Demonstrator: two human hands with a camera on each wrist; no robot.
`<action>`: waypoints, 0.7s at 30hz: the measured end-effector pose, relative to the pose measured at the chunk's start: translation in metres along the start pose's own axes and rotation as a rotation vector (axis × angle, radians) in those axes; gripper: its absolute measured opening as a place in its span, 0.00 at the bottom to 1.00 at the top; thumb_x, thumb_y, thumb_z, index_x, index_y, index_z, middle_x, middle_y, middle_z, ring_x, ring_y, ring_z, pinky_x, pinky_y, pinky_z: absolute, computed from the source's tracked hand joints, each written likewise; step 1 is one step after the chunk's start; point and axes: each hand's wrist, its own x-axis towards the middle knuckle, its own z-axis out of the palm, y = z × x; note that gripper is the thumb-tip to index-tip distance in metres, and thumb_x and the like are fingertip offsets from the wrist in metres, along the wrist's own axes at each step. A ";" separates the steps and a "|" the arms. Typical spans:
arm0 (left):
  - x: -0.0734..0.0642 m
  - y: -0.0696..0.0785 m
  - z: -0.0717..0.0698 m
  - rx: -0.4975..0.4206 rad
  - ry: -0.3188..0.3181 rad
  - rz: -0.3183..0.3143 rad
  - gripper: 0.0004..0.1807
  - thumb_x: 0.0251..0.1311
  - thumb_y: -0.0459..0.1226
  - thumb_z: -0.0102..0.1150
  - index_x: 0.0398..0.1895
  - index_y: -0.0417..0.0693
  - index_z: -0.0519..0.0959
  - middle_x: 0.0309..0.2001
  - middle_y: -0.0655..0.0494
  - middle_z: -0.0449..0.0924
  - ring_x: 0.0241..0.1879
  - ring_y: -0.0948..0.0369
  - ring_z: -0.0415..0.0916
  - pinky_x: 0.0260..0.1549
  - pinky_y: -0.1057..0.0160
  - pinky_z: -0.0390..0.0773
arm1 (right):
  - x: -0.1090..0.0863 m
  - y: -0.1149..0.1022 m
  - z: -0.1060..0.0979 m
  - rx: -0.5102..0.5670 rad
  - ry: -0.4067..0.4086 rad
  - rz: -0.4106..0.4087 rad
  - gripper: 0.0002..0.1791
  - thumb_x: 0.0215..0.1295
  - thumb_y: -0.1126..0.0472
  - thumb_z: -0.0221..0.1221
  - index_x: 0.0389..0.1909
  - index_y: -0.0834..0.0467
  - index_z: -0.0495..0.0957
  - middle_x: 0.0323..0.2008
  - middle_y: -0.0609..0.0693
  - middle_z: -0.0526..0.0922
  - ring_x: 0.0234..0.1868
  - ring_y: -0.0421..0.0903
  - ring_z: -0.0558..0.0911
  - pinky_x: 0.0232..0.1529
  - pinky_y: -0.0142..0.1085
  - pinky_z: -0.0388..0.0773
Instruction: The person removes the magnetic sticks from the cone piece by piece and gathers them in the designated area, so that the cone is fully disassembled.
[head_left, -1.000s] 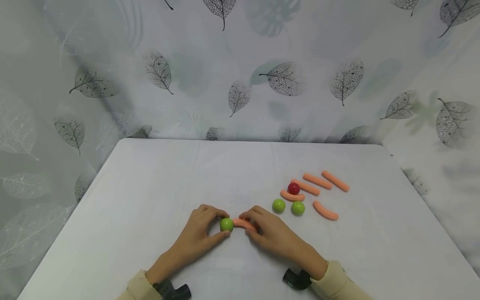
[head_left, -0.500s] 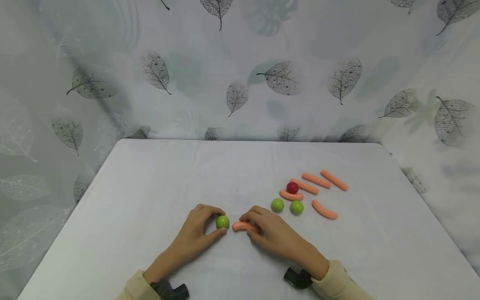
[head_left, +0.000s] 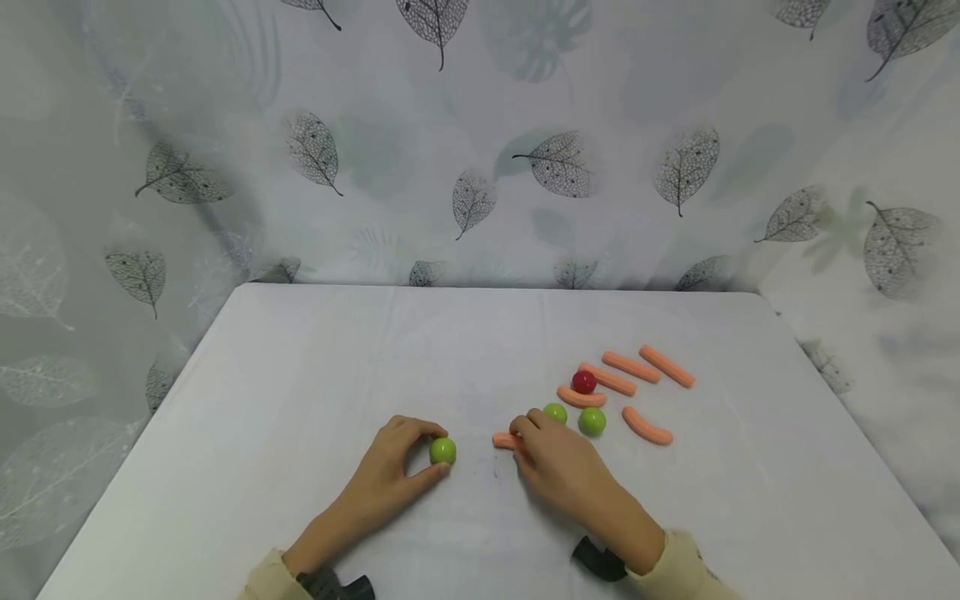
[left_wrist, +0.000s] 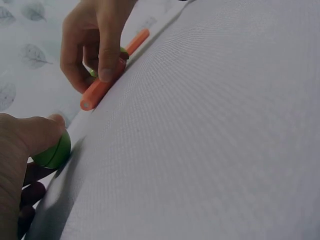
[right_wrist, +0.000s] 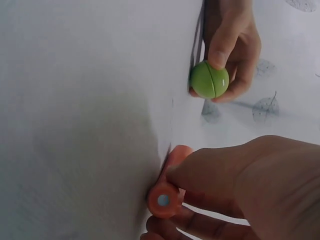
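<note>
In the head view my left hand [head_left: 390, 471] holds a glossy green ball [head_left: 442, 451] between thumb and fingers on the white table. A seam runs round that ball, visible in the right wrist view. To the right, my right hand [head_left: 558, 462] pinches a short, curved orange stick [head_left: 504, 440]; the fingers hide much of it. The right wrist view shows the orange stick [right_wrist: 156, 204] with a pale round spot in its near end. Ball and stick are apart, with bare table between them.
Just beyond my right hand lie two more green balls [head_left: 592, 422] and a red ball [head_left: 584, 382]. Several orange sticks, some straight [head_left: 667, 367] and some curved [head_left: 647, 426], lie around them. A leaf-patterned curtain [head_left: 420, 183] surrounds the white table [head_left: 337, 350].
The green ball and orange stick were touching end to side; now they are apart. My right hand has carried the stick rightward, and my left hand has shifted slightly left with the ball.
</note>
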 end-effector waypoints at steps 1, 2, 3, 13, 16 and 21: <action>0.000 0.000 0.000 0.002 -0.001 -0.001 0.23 0.57 0.44 0.77 0.55 0.61 0.80 0.51 0.71 0.81 0.55 0.67 0.73 0.55 0.57 0.76 | 0.000 0.001 0.000 -0.010 0.006 0.014 0.08 0.67 0.60 0.69 0.43 0.51 0.81 0.34 0.42 0.78 0.30 0.36 0.72 0.29 0.29 0.72; 0.000 -0.001 0.001 0.001 -0.002 -0.001 0.23 0.57 0.44 0.77 0.55 0.61 0.80 0.51 0.71 0.81 0.55 0.67 0.73 0.56 0.57 0.76 | -0.001 0.001 -0.001 -0.018 0.012 0.023 0.07 0.67 0.60 0.69 0.43 0.52 0.81 0.33 0.42 0.78 0.29 0.36 0.71 0.28 0.29 0.71; 0.000 -0.001 0.001 0.001 -0.001 -0.001 0.23 0.57 0.44 0.77 0.55 0.61 0.80 0.51 0.71 0.81 0.55 0.67 0.73 0.56 0.57 0.76 | -0.001 0.002 -0.002 -0.028 0.018 0.025 0.07 0.67 0.60 0.69 0.42 0.52 0.81 0.33 0.42 0.77 0.28 0.36 0.71 0.28 0.28 0.70; -0.002 -0.003 0.003 -0.015 0.012 0.012 0.24 0.57 0.43 0.77 0.56 0.63 0.79 0.51 0.72 0.81 0.55 0.68 0.73 0.56 0.57 0.75 | -0.003 0.002 -0.008 -0.085 0.018 0.007 0.06 0.69 0.58 0.68 0.42 0.54 0.82 0.34 0.44 0.80 0.31 0.37 0.74 0.29 0.30 0.73; -0.002 -0.003 0.004 -0.018 0.004 0.006 0.24 0.58 0.44 0.77 0.56 0.63 0.79 0.51 0.73 0.80 0.55 0.68 0.73 0.56 0.57 0.75 | -0.004 0.002 -0.010 -0.090 0.024 0.019 0.06 0.69 0.57 0.68 0.42 0.52 0.82 0.36 0.44 0.81 0.33 0.38 0.76 0.30 0.32 0.76; 0.000 -0.002 0.004 -0.011 0.011 0.008 0.23 0.58 0.44 0.77 0.55 0.64 0.79 0.51 0.74 0.80 0.54 0.68 0.72 0.56 0.57 0.74 | -0.005 0.002 -0.013 -0.077 0.051 0.012 0.06 0.69 0.56 0.68 0.41 0.51 0.82 0.38 0.44 0.83 0.37 0.39 0.80 0.33 0.34 0.80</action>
